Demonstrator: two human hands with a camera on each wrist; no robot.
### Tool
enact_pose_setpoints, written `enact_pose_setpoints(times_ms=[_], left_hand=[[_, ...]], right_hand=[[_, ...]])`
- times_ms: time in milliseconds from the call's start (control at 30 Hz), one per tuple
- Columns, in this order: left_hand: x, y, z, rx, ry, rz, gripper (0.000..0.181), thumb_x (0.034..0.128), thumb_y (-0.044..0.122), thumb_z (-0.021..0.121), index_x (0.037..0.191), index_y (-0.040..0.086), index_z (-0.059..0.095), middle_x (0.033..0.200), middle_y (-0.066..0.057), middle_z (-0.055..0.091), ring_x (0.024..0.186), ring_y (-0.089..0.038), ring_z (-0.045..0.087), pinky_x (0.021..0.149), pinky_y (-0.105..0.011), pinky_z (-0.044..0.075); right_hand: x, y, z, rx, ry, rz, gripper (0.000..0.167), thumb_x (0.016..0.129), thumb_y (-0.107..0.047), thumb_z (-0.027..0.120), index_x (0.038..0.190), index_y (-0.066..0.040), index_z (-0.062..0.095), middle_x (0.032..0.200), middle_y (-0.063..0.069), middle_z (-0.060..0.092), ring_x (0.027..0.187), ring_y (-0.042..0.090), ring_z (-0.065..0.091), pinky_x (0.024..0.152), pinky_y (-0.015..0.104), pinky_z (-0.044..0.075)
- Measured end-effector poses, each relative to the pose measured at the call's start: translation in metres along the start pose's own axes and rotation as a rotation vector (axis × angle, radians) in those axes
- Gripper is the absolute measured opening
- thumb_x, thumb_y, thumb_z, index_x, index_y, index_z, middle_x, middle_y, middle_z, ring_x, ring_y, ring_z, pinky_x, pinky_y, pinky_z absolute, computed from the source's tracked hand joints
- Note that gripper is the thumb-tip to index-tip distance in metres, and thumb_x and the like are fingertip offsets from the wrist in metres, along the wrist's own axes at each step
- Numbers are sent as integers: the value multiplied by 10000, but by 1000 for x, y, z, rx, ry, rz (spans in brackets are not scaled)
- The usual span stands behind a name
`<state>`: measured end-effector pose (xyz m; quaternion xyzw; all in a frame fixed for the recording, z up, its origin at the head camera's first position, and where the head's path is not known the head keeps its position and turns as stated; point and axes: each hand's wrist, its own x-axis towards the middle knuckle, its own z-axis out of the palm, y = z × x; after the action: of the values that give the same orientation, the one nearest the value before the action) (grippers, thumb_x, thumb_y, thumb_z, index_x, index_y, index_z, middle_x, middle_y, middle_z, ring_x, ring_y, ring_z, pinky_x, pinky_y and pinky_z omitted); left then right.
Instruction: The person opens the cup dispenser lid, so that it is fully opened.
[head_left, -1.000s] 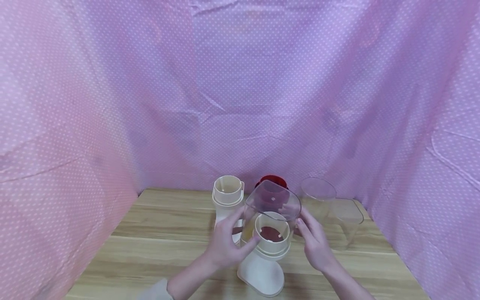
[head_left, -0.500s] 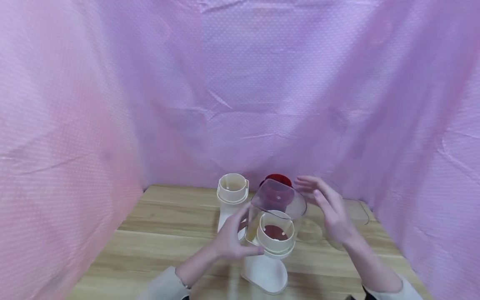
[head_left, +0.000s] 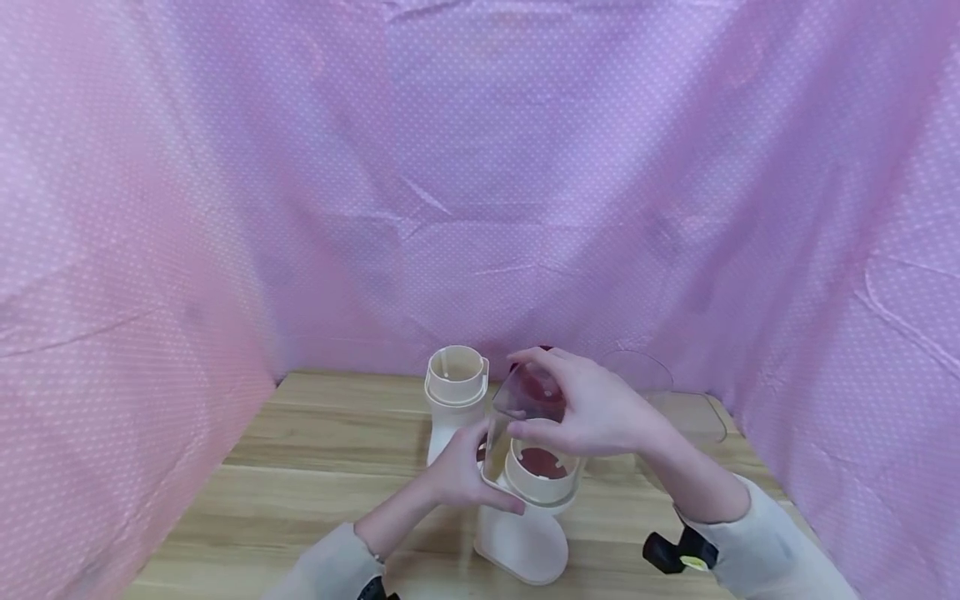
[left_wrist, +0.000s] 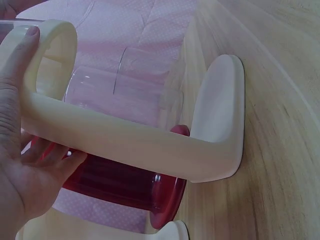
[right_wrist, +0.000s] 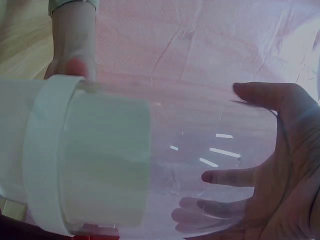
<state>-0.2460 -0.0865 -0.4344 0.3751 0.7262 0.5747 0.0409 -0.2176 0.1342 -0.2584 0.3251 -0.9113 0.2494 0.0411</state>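
Note:
A cream plastic dispenser stand (head_left: pixel 525 546) stands upright on the table, its round collar ring at the top. Over that ring sits a clear canister (right_wrist: pixel 190 120) with a flat-sided rim. My left hand (head_left: pixel 461 477) grips the stand at its collar; in the left wrist view the thumb lies on the ring and the fingers pass behind the neck. My right hand (head_left: pixel 600 408) holds the upper rim of the canister, thumb on the near side and fingers spread over the far side. Behind it, a red stand (left_wrist: pixel 120 180) is partly hidden by the hand and canister.
A second cream stand (head_left: pixel 456 379) stands behind on the left. More clear canisters (head_left: pixel 690 417) stand at the back right, faint against the pink dotted cloth (head_left: pixel 480 208). The wooden table (head_left: pixel 315 450) spreads to the left and front.
My right hand left the canister's right side, lifted away to the right, then came back over its top rim. My left hand has stayed at the collar.

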Motion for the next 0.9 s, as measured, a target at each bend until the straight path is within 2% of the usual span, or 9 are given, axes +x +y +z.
enact_pose_setpoints(times_ms=[100,300,500,633,733,900], left_hand=[[2,0,1,35,-9,1,914,642,229,1029,1425,226,560,1340,6,700,1215,-142,677,1007,-299,610],[3,0,0,136,18,18,900,601,327,1050,1372,272,589,1262,82,716,1145,-95,679,943,-276,624],[6,0,-1,151,28,61,899,593,343,1053,1358,273,586,1235,97,711,1114,-93,680,883,-275,640],[6,-2,0,147,32,99,882,603,316,1048,1355,242,592,1206,64,716,1048,-74,677,801,-270,649],[5,-4,1,150,37,130,875,610,301,1041,1359,211,597,1213,33,720,1055,-62,678,819,-270,649],[5,-5,-1,177,44,148,880,610,327,1031,1368,222,595,1244,43,721,1129,-67,674,911,-276,631]], right_hand=[[-4,-2,0,-77,22,3,750,830,-547,840,1475,-268,578,1222,-68,677,1015,100,645,871,353,574],[-7,-7,0,-47,43,-16,685,795,-458,878,1411,-319,612,1220,-93,683,995,87,651,857,331,571],[-7,-10,-1,-42,60,-23,682,781,-424,893,1401,-321,627,1165,-82,684,938,77,615,813,299,546],[-9,-12,-1,-62,64,-20,757,757,-443,911,1442,-329,609,1257,-74,661,966,87,605,818,300,546],[-10,-13,0,-101,66,-1,834,730,-488,924,1477,-335,587,1316,-87,631,1045,80,613,869,325,560],[-9,-15,-3,-119,80,41,849,702,-516,946,1464,-364,602,1316,-123,632,995,50,643,846,307,573]])
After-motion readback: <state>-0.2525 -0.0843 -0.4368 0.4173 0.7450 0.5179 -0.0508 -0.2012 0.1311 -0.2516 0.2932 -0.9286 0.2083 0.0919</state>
